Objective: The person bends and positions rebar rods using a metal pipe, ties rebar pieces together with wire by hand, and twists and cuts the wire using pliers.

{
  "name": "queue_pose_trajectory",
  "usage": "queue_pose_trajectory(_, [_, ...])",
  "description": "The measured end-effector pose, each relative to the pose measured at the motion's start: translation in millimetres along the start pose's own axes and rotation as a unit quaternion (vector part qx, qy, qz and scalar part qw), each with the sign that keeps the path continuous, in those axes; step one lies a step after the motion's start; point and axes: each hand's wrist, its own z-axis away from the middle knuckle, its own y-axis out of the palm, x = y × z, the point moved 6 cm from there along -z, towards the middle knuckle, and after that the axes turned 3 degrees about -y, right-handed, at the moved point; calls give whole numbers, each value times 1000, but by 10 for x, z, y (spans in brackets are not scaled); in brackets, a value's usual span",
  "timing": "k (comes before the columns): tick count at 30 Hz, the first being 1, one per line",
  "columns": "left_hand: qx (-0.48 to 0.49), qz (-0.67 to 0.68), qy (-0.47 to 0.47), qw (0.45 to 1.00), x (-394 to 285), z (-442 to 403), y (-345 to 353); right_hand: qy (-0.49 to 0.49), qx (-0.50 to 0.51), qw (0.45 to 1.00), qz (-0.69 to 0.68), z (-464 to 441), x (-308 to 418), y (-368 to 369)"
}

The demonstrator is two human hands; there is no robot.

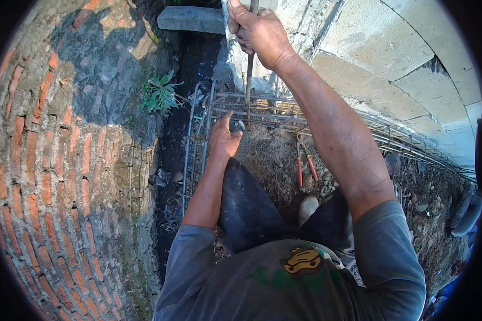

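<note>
At the top centre of the frame, a rod [249, 75] is clenched in the right hand [262, 35], its lower part set among the bars [276, 114] near centre; a high grip is used, perhaps for leverage. Below, the left hand [224, 140] is held open beside the bars, thumb parted from forefinger; nothing is seen grasped, and whether a bar is touched cannot be told. Right of centre, pliers [300, 172] are laid by the bars, seemingly for easy reach.

My one head camera looks forward and down, close above my shirt [241, 289] at six o'clock, with my right hand [260, 33] near twelve.
</note>
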Motion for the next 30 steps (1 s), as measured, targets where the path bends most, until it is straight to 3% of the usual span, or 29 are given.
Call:
queue_pose_trajectory(2, [52, -5, -33, 998, -83, -163, 38, -65, -29, 997, 12, 14, 44, 63])
queue_pose_trajectory(4, [65, -14, 29, 997, -84, -308, 119, -79, -21, 996, 29, 123, 135, 151])
queue_pose_trajectory(9, [171, -31, 1, 985, -44, -354, 207, -69, -10, 997, 41, 126, 188, 339])
queue_pose_trajectory(12, [163, -29, 40, 985, 82, -344, 329, -78, 29, 995, 58, 242, 105, 418])
queue_pose_trajectory(15, [130, -67, 84, 986, 77, -423, 312, -17, 32, 999, 11, 223, -3, 382])
queue_pose_trajectory(20, [164, 21, 86, 982, 25, -392, 268, -25, -1, 997, -78, 169, -106, 145])
queue_pose_trajectory(21, [89, 24, 135, 987, 2, -348, 230, -13, 10, 999, -43, 167, -121, 141])
queue_pose_trajectory(22, [85, 22, 142, 986, -18, -291, 242, -7, 21, 1000, -9, 138, -113, 137])
queue_pose_trajectory(24, [-33, -7, 8, 999, 141, -160, 156, -34, 26, 999, -15, 142, -75, 217])
queue_pose_trajectory(25, [-48, 0, -35, 998, 377, -141, 257, -23, 55, 998, 13, 180, -104, 235])
queue_pose_trajectory(26, [-47, 2, -37, 998, 541, -139, 382, -21, 56, 998, 14, 235, -100, 227])
queue_pose_trajectory(28, [56, 156, -94, 982, 816, -141, 684, 11, 26, 999, 38, 324, -135, 175])
queue_pose_trajectory(29, [66, 12, -47, 997, 465, -153, 530, -3, 6, 999, 49, 321, -199, 175])
queue_pose_trajectory(30, [64, 12, -47, 997, 506, -285, 593, -5, 7, 999, 49, 332, -138, 157])
